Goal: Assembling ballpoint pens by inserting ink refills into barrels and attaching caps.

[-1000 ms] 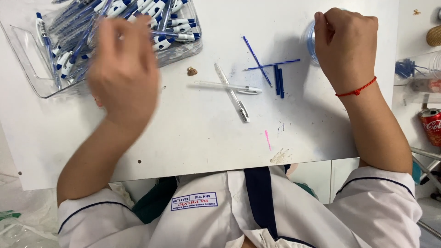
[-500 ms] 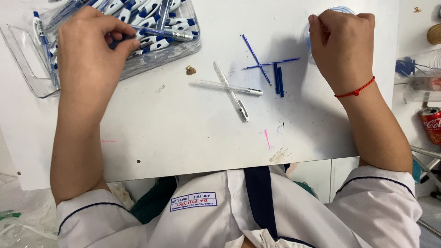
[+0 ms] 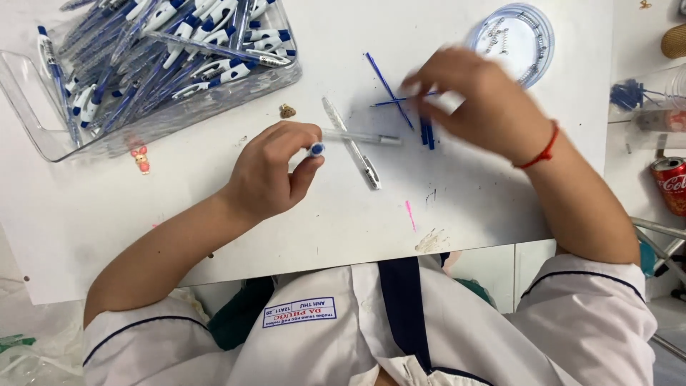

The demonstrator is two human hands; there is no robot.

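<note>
My left hand point(image 3: 271, 171) is closed around a blue-tipped pen piece point(image 3: 315, 149); only its end shows between thumb and fingers. It rests beside the left end of a clear pen barrel point(image 3: 364, 137) that lies flat on the white table point(image 3: 321, 229). A second clear barrel with a clip point(image 3: 366, 170) crosses under the first. My right hand point(image 3: 475, 104), with a red string at the wrist, is blurred and hovers over several thin blue refills point(image 3: 389, 89). Its fingers are pinched, and what they hold cannot be made out.
A clear plastic tray point(image 3: 43, 139) full of blue-and-white pens stands at the back left. A round clear lid point(image 3: 532, 28) holding small springs sits at the back right. A pink bunny figure point(image 3: 141, 159), a small brown bit point(image 3: 287, 111) and a red can point(image 3: 672, 186) are nearby.
My left hand has come out of the pen tray to the table's middle with a blue-tipped piece. My right hand has left the round lid and moved left over the refills.
</note>
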